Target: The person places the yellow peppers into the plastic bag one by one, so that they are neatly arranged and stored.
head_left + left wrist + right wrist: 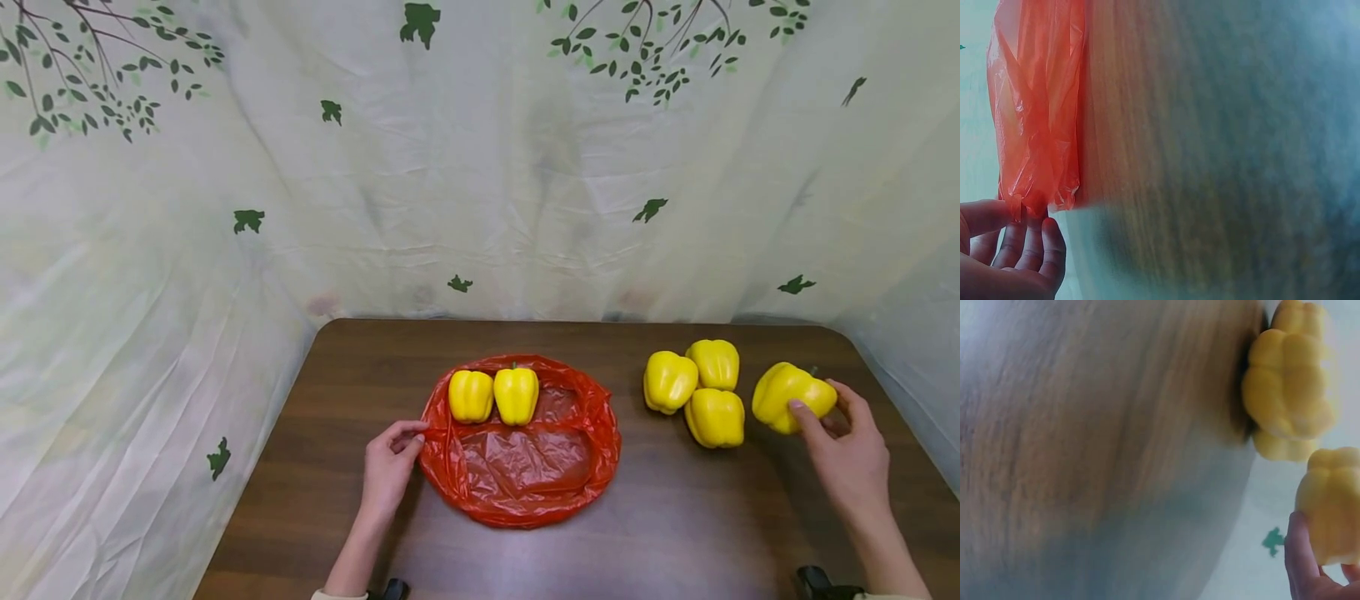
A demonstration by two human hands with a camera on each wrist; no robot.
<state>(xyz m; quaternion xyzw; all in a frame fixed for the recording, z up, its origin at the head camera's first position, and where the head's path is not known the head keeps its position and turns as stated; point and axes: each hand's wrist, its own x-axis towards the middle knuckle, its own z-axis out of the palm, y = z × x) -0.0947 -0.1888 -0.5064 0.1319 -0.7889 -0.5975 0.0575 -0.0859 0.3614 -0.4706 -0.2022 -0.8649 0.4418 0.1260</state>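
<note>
A red plastic bag (pixel 525 467) lies spread on the table with its mouth rolled into a wide ring. Two yellow bell peppers (pixel 471 397) stand side by side in its far left part. My left hand (pixel 388 467) pinches the bag's left rim between thumb and fingers; the left wrist view shows the gathered red plastic (pixel 1038 125) at the fingertips. On the right, my right hand (pixel 851 446) grips another yellow bell pepper (pixel 787 396), fingers and thumb on its sides. In the right wrist view this bell pepper (pixel 1332 503) appears above the fingers.
Three more yellow bell peppers (pixel 715 418) sit clustered on the brown wooden table (pixel 660 517), between the bag and my right hand. Behind the table hangs a pale cloth (pixel 510 208) printed with leaves and branches.
</note>
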